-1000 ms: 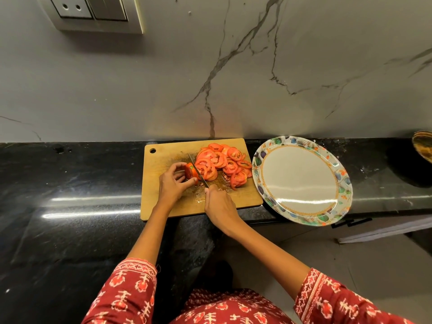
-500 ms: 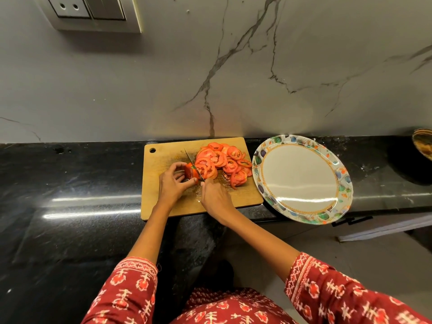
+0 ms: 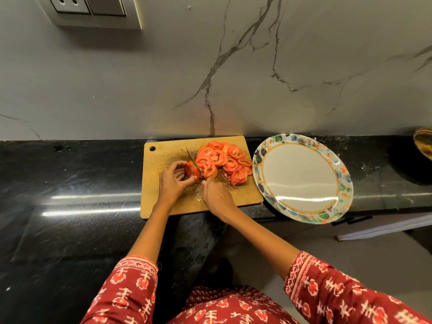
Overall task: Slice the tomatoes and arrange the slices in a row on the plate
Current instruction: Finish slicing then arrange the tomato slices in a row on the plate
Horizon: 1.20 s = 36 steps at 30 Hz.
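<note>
A wooden cutting board [image 3: 163, 199] lies on the black counter. My left hand [image 3: 171, 183] pinches the remaining end of a red tomato [image 3: 190, 170] on the board. My right hand [image 3: 216, 196] grips a knife [image 3: 194, 162] whose blade runs through the tomato's right face, tip pointing away from me. A heap of several tomato slices [image 3: 224, 160] lies on the board's right half. To the right stands an oval plate [image 3: 301, 178] with a floral rim, nothing on it.
The plate overhangs the front edge of the black counter [image 3: 70, 183]. A marble wall [image 3: 210, 66] rises right behind the board, with a socket panel [image 3: 93, 8] at top left. A dark bowl [image 3: 424, 142] sits at the far right edge.
My right hand has pushed the knife forward, away from me, through the tomato. My left hand and the tomato end have stayed in place.
</note>
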Tool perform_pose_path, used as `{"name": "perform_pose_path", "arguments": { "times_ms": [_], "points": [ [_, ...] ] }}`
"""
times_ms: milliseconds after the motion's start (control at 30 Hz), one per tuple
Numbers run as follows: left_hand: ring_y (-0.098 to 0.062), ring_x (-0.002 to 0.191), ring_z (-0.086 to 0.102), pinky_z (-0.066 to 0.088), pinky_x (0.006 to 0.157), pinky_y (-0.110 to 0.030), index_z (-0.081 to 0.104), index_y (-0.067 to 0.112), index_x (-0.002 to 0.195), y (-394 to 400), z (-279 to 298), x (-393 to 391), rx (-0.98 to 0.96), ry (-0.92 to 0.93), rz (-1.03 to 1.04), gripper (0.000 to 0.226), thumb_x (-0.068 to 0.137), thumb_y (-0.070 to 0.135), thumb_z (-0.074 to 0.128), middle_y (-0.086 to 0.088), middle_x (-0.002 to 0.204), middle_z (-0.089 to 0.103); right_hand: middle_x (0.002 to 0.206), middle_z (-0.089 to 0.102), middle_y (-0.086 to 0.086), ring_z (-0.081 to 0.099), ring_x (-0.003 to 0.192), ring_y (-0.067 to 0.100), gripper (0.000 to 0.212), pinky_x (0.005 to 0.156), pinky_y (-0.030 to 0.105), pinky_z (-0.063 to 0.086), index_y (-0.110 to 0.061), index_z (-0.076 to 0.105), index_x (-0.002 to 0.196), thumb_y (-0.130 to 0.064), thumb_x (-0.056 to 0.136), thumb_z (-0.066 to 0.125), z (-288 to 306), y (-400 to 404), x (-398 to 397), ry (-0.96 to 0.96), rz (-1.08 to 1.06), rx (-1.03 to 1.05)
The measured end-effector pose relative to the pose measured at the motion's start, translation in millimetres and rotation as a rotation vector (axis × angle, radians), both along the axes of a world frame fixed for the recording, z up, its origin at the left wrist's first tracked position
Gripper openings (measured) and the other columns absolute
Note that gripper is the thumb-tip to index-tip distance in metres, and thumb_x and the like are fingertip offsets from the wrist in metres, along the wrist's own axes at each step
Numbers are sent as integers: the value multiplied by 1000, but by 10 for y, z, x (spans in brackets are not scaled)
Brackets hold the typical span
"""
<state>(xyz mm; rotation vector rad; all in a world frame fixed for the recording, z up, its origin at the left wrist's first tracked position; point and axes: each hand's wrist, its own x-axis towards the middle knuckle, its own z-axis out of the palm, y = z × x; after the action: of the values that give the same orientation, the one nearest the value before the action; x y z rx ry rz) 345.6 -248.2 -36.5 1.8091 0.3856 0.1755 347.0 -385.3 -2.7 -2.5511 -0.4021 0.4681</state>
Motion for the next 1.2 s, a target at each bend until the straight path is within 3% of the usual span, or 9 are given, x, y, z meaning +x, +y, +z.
{"name": "perform_pose_path", "arguments": {
  "times_ms": [600, 867, 1100, 1200],
  "points": [
    [-16, 109, 53, 44, 92, -20, 53, 3, 120, 3, -110, -55, 20, -35, 4, 57, 68, 0, 77, -18, 123, 55, 97, 61, 24, 58, 89, 38, 36, 64, 33, 32, 1, 50, 107, -27, 103, 27, -91, -50, -3, 9, 55, 35],
    [-23, 115, 53, 44, 96, -26, 50, 6, 126, -49, -278, -16, 247, -41, -3, 71, 63, 9, 83, -15, 123, 54, 94, 61, 27, 58, 85, 39, 35, 63, 33, 31, 2, 51, 104, -26, 103, 29, -155, -103, 72, 30, 59, 60],
    [-14, 113, 51, 38, 90, -5, 50, 1, 127, -39, -258, -28, 181, -58, -9, 68, 65, -4, 78, -15, 125, 55, 96, 62, 27, 59, 86, 39, 36, 64, 33, 32, 3, 52, 105, -25, 103, 29, -129, -65, 116, 22, 85, 62],
    [-15, 114, 52, 40, 93, -10, 52, 3, 125, 8, -262, -15, 192, -62, -35, 66, 65, -2, 79, -14, 124, 55, 94, 62, 26, 59, 85, 39, 36, 64, 34, 34, 2, 52, 103, -25, 103, 29, -162, -57, 140, 24, 80, 78]
  ]
}}
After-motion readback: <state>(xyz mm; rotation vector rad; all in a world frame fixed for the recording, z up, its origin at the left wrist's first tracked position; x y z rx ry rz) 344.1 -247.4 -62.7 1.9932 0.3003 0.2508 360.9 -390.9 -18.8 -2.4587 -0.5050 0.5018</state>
